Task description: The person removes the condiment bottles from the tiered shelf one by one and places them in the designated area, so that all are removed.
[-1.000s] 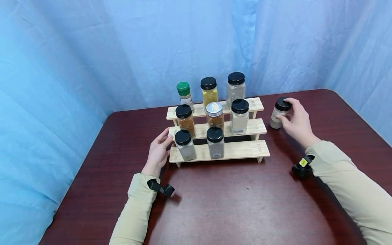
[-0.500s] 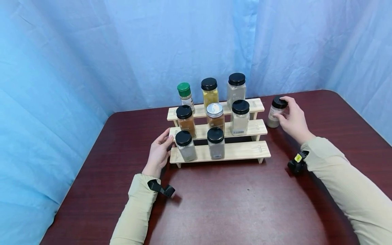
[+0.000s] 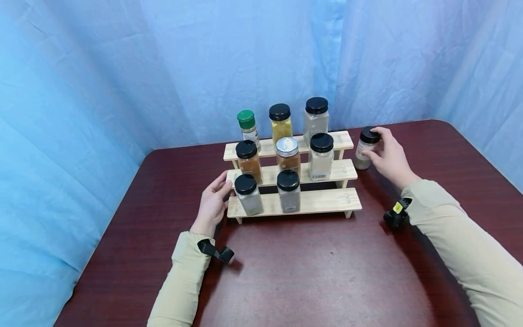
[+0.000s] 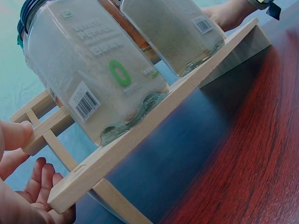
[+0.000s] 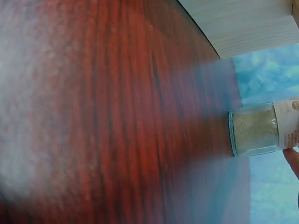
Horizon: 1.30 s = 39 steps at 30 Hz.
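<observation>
Right hand (image 3: 391,156) round, seemingly, spice jar (image 3: 365,148)

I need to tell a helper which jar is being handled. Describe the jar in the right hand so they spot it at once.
Find the wooden stepped rack on the dark red table. Just right of its top step, the right hand grips a small jar. It is the only jar off the rack.

A dark red wooden table (image 3: 310,277) carries a three-step wooden rack (image 3: 314,202) near its back edge. Eight jars stand on the rack's steps: three on top, three in the middle, two on the lowest. A lone jar (image 3: 365,147) is just right of the rack, apparently standing on the tabletop.
</observation>
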Available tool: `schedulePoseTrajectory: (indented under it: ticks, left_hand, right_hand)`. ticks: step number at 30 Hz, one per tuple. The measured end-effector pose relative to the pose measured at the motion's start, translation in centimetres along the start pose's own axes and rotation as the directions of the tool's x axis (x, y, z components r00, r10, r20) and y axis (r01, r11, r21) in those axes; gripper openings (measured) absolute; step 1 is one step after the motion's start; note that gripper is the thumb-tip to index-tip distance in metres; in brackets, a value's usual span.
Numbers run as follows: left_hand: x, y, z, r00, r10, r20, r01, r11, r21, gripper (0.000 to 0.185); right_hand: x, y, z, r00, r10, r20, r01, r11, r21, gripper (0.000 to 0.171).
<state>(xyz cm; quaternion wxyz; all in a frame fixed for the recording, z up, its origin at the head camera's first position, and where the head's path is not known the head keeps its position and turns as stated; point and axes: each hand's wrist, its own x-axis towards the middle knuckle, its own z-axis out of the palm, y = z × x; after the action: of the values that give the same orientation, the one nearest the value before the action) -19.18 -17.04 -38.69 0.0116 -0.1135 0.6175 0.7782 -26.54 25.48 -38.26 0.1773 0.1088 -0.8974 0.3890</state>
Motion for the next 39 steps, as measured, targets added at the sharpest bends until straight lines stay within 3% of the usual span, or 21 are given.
schedulePoseTrajectory:
  ticks: [10,16,25,31,39]
  left_hand:
    - [0.2,0.0,0.0,1.0,-0.001,-0.001,0.001,1.0,-0.007,0.047]
    - [0.2,0.0,-0.1,1.0,-0.005,0.002,0.005,1.0,-0.009,0.047]
    - [0.2,0.0,0.0,1.0,0.0,0.006,0.0,1.0,-0.009,0.047]
    - [0.3,0.0,0.0,1.0,-0.004,0.004,0.004,1.0,-0.009,0.048]
    - [0.1,0.0,0.0,1.0,-0.001,0.004,0.001,1.0,-0.021,0.048]
  right_hand:
    - [0.1,-0.7,-1.1,0.998,-0.036,0.059,0.037,0.999,-0.016,0.064]
    - [0.2,-1.2,-1.6,0.998,-0.035,0.054,0.035,0.999,-0.008,0.067]
    - [-0.6,-2.8,-3.9,0.998,0.059,-0.014,-0.059,0.998,0.025,0.062]
    - [-1.7,-4.3,-5.3,0.988,0.152,-0.038,-0.146,0.98,0.134,0.061]
    - [-3.8,-6.8,-5.7,0.994,0.07,-0.082,-0.052,0.979,0.199,0.045]
